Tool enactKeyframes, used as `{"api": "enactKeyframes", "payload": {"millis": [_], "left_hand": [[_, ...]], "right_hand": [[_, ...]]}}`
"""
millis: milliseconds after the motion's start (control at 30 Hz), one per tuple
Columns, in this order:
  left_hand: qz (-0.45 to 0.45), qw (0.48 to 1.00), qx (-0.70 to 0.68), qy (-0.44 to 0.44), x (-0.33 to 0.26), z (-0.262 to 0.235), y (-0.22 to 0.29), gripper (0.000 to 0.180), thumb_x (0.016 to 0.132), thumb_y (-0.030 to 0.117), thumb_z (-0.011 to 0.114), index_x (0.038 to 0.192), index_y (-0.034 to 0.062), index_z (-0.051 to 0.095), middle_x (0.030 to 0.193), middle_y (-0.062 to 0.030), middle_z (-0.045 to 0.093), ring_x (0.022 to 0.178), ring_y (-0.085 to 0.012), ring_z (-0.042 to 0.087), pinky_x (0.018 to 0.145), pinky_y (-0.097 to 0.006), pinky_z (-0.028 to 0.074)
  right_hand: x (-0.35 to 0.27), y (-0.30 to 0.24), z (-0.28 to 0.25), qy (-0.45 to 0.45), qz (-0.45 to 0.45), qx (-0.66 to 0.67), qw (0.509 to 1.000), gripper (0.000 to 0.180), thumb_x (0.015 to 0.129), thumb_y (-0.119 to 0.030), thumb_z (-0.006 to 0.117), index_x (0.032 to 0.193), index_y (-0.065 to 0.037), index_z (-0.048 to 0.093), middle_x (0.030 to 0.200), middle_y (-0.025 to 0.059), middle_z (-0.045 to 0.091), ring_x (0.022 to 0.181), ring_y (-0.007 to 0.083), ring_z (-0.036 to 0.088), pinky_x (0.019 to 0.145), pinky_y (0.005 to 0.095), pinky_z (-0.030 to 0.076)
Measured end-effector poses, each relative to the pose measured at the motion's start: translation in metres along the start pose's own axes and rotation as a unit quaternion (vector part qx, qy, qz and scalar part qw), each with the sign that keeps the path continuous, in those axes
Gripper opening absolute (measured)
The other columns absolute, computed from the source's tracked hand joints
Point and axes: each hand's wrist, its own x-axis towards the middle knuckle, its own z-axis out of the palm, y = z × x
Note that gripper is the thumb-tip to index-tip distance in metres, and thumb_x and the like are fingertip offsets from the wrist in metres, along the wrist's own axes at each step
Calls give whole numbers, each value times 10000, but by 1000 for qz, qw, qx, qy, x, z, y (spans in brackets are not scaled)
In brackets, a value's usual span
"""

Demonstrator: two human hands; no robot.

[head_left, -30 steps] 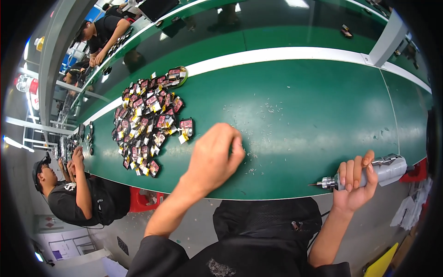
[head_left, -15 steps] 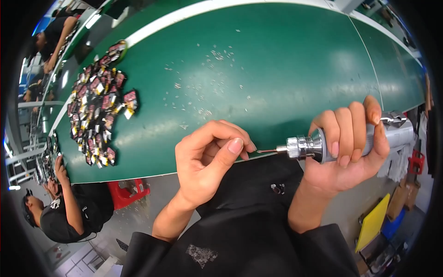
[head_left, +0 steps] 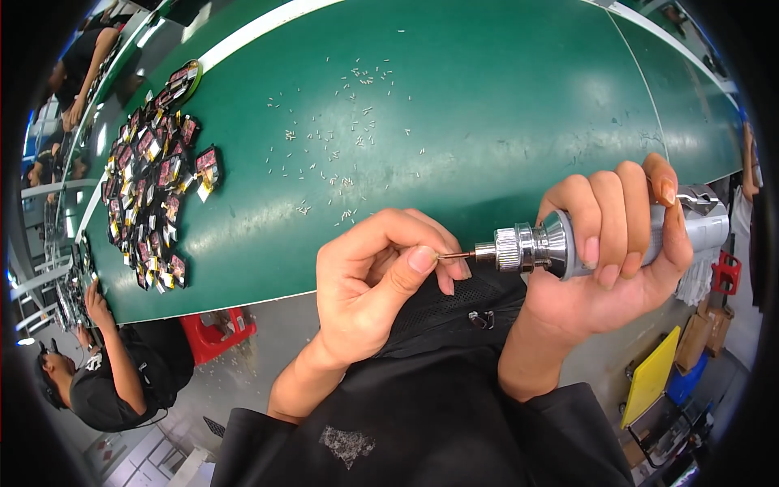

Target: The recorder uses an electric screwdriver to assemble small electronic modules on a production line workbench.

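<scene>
The right hand [head_left: 617, 252] is wrapped tight around a silver electric screwdriver [head_left: 568, 243], held level just off the green table's [head_left: 503, 97] near edge. The left hand [head_left: 377, 280] pinches thumb and forefinger at the bit's tip [head_left: 453, 256]. Small screws [head_left: 341, 154] lie scattered beyond; dark red packets [head_left: 154, 187] are piled far left.

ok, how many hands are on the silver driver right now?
2. The right hand wraps the silver driver body at right; the left hand pinches at its thin bit tip, just off the green table edge. None look hidden.
</scene>
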Motion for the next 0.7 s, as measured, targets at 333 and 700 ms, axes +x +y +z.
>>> {"api": "enactKeyframes", "payload": {"millis": [333,700], "left_hand": [[-10,1000,8,-5,1,-4,-4,137,946,57,550,916,-73,581,862,-178,622,721,-172,584,679,-284,498],[-14,1000,-23,-12,-4,-5,-9,110,935,30,555,901,-70,583,860,-183,633,720,-175,590,661,-284,504]], "right_hand": [[2,0,-5,-9,2,-17,1000,96,900,-123,484,928,-32,470,519,-23,386,418,86,370,481,261,364],[-3,1,-15,8,19,28,999,107,910,-130,478,938,-27,476,539,-20,386,436,91,375,491,264,363]]}}
